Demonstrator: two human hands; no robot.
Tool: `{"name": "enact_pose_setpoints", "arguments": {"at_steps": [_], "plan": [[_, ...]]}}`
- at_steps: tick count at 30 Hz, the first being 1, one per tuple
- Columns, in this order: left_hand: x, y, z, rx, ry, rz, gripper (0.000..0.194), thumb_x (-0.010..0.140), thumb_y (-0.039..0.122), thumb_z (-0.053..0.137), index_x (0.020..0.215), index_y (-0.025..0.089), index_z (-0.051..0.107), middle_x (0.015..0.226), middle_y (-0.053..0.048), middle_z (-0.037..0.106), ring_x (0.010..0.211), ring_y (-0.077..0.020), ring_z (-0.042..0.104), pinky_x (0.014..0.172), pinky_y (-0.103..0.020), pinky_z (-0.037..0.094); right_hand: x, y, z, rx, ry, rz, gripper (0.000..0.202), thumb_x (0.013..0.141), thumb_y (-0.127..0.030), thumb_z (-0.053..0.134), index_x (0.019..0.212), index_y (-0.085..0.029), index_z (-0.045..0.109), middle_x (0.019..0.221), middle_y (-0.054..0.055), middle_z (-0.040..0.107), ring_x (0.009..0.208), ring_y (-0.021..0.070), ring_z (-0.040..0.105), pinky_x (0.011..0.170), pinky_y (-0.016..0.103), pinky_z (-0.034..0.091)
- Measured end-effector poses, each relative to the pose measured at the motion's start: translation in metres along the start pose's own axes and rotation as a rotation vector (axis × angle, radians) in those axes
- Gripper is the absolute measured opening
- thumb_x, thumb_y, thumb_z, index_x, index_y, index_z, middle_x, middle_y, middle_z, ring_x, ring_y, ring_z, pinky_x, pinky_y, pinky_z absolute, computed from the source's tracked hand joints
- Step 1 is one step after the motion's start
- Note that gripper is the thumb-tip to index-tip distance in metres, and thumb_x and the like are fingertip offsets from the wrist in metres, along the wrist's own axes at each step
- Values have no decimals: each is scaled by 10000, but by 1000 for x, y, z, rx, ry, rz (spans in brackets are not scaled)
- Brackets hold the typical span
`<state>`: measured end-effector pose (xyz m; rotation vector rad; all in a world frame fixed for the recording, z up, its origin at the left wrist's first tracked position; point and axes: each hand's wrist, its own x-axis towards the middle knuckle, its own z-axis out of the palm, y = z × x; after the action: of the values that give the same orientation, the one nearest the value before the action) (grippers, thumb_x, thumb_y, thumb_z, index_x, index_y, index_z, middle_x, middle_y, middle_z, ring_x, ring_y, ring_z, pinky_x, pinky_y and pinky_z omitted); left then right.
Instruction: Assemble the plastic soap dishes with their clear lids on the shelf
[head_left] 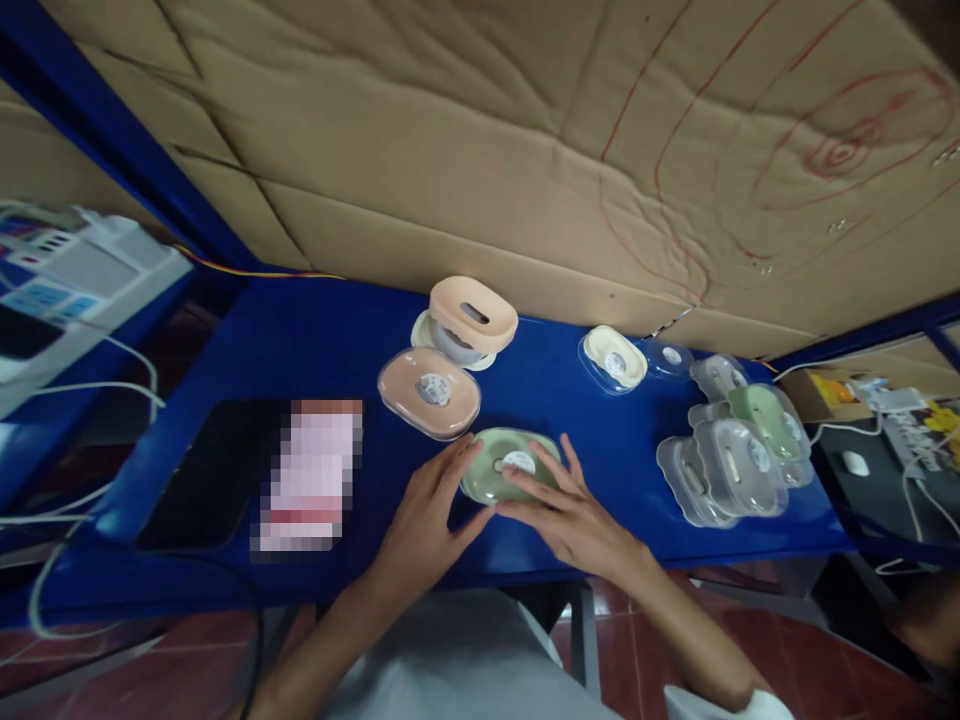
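A green soap dish [487,480] with a clear lid and a round white sticker lies at the table's front middle. My left hand [431,505] grips its left end, with the thumb at the near edge and the fingertips at the far side. Across its right part reaches my right hand [574,515], fingers spread over the lid beside the sticker and thumb at the near edge. Just behind is a peach soap dish [405,392] under a clear lid, also stickered. Beyond it, a peach slotted piece [450,295] rests tilted on a pale dish [421,330].
A cream dish [600,345] and a clear lid [652,358] lie at the back right. Several clear lids [675,480] and a green piece [750,408] are piled at the right. A dark mat [202,480] with a blurred-out item lies left; cardboard [420,180] stands behind.
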<state>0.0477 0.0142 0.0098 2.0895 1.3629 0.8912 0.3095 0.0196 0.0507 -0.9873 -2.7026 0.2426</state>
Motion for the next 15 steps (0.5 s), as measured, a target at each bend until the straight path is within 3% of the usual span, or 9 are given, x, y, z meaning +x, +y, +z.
{"name": "enact_pose_setpoints", "arguments": {"at_steps": [3,5,10,15], "plan": [[0,-3,3,11,6,-21,731,1018,374,687,1659,332,337,1618,-110,558,1468,-316,574,1190,-489,511,3,8,1,13,38,44,515,1037,-276,667,1544,-264,581,1731,69,412,1686,316,155,1309,609,361],[0,-5,4,13,1,-32,742,1016,380,695,1663,345,333,1618,-103,558,1468,-314,574,1187,-486,515,4,11,-1,7,38,34,537,1047,-342,660,1565,-241,558,1728,80,417,1682,317,175,1284,572,424],[-1,-4,1,33,-41,17,730,1030,380,682,1667,374,326,1618,-98,559,1447,-308,590,1165,-483,532,2,11,-7,-45,-10,-34,561,1061,-302,626,1609,-308,505,1728,23,419,1671,333,215,1312,640,358],[0,-1,-1,59,-57,22,748,1016,369,703,1670,362,340,1636,-105,535,1472,-320,558,1192,-499,503,-5,8,5,-46,38,55,618,1067,-317,617,1656,-321,428,1768,58,335,1674,352,198,1290,689,359]]}}
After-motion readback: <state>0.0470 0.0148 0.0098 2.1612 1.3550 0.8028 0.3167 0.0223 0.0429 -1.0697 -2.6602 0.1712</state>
